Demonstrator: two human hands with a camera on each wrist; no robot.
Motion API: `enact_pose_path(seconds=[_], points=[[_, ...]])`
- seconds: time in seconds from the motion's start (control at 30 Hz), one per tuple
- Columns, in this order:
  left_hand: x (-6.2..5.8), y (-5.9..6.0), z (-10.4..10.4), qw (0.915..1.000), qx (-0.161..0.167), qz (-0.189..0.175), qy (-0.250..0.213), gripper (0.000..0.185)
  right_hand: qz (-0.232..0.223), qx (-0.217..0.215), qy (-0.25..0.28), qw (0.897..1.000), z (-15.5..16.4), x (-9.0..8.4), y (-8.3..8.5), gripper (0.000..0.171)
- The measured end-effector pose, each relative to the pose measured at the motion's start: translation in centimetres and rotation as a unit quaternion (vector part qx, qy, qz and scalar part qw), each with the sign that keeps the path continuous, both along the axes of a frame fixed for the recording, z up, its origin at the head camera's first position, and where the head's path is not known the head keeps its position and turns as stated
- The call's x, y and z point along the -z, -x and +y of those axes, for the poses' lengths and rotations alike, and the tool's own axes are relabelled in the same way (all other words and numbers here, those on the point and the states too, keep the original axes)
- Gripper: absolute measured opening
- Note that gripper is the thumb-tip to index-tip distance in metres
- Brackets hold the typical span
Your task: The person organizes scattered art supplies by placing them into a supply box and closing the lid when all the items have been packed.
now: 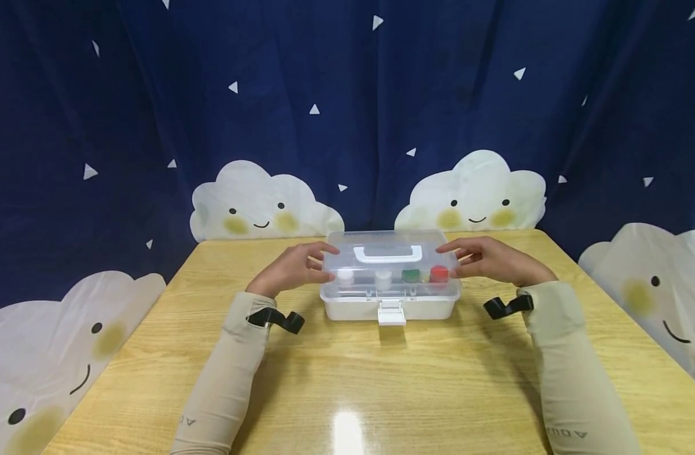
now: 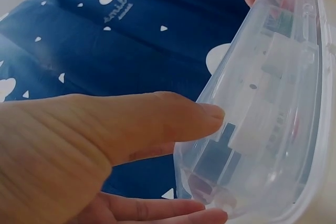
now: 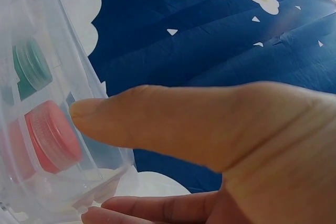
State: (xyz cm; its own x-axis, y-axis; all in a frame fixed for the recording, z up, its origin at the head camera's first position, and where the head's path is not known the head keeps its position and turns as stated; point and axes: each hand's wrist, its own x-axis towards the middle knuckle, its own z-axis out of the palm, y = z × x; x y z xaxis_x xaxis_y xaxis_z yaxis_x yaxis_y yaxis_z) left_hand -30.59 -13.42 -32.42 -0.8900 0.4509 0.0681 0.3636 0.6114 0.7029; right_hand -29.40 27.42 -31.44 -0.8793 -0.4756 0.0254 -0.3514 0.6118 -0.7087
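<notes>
Left hand: the left hand (image 1: 293, 268) sits at the left end of the box (image 1: 390, 275), fingers lightly bent, the fingertips (image 1: 324, 249) touching the lid's left edge. In the left wrist view the thumb (image 2: 157, 124) lies against the clear end wall and a finger (image 2: 173, 214) lies under the rim, so the hand holds the end of the box between thumb and fingers.
Right hand: the right hand (image 1: 495, 260) mirrors it at the right end, fingers (image 1: 458, 249) spread onto the lid's right edge. In the right wrist view the thumb (image 3: 173, 121) presses the clear wall just beside the red cap (image 3: 52, 135), with a finger (image 3: 157, 208) below it. It too holds the end of the box.
Box: clear plastic, lid down, lying between the two hands, touching both, on the table (image 1: 347, 379).
Handle: a white handle (image 1: 388, 254) lies flat on the lid, midway between the hands.
Latch: a white latch (image 1: 392, 312) hangs at the front wall, nearer the person than either hand.
Contents: four caps in a row show through the lid, two white (image 1: 383, 277) toward the left hand, then a green cap (image 1: 410, 275), then the red cap beside the right hand.
Sleeves: beige sleeves (image 1: 233, 373) cover both forearms, a black strap (image 1: 276, 319) at each wrist.
Backdrop: a dark blue curtain (image 1: 347, 114) with white clouds hangs beyond the hands.
</notes>
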Motion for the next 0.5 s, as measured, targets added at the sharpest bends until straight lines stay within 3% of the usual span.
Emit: enact_pose_path(seconds=[0.5], points=[[-0.07,-0.11,0.05,1.0000,0.004,-0.004,0.008,0.053,-0.004,0.000,-0.006,1.000,0.06,-0.04,-0.09,0.054]])
